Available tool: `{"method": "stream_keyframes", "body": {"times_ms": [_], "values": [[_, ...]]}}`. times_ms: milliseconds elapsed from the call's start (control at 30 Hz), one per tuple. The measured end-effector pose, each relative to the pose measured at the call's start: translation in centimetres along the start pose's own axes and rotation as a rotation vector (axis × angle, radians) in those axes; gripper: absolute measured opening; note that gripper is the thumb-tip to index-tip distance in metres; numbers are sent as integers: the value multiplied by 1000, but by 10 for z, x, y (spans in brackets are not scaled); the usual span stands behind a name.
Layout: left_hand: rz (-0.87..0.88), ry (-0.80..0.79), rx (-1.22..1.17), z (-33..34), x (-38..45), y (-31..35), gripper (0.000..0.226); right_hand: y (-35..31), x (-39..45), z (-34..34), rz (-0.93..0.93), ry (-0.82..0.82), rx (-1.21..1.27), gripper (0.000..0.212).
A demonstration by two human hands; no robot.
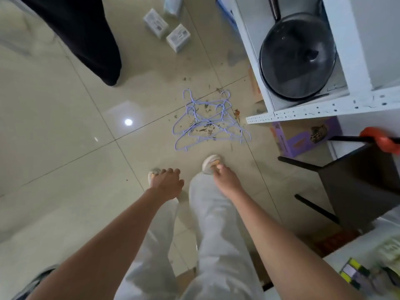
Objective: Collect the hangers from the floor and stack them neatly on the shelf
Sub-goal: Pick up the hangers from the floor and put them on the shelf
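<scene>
Hangers lying tangled on the floor, just off the shelf corner.
Left hand and right hand are reaching down apart, both empty with fingers loose, probably because the overlapping pile needs gathering from both sides.

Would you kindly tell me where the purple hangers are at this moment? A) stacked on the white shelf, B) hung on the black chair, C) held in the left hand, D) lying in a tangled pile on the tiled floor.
D: the purple hangers lie tangled on the floor, beyond both empty hands, left hand and right hand.
</scene>
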State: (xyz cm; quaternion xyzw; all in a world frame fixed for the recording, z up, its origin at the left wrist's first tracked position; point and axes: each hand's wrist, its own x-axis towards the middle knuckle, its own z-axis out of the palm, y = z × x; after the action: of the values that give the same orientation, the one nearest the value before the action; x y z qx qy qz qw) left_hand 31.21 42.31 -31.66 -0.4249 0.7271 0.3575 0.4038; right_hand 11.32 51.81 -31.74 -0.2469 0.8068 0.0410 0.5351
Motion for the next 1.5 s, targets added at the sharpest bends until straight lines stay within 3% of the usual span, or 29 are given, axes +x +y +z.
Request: {"method": "stream_keyframes", "body": {"times_ms": [333,500,833,933,1033,1133,1333,1433,1500], "values": [[-67,38,-219,17,186,-14,46,-16,206,27,47,-138,-29,27],[-40,-19,-254,49,307,-30,49,-14,322,53,113,-131,2,32],[-57,185,-283,73,496,-59,46,-45,502,134,296,73,476,26],[-20,238,-265,76,532,-56,41,-49,539,162,348,153,484,40],[43,276,-175,83,553,-51,34,-51,554,171,407,275,490,49],[57,273,-166,92,561,-54,30,-50,558,171,422,308,534,40],[44,74,-179,92,533,-65,31,-56,516,162,464,337,410,34],[-23,23,-252,85,502,-66,36,-58,475,163,444,349,396,31],[-28,-34,-486,79,480,-61,40,-66,438,162,386,349,367,30]]}}
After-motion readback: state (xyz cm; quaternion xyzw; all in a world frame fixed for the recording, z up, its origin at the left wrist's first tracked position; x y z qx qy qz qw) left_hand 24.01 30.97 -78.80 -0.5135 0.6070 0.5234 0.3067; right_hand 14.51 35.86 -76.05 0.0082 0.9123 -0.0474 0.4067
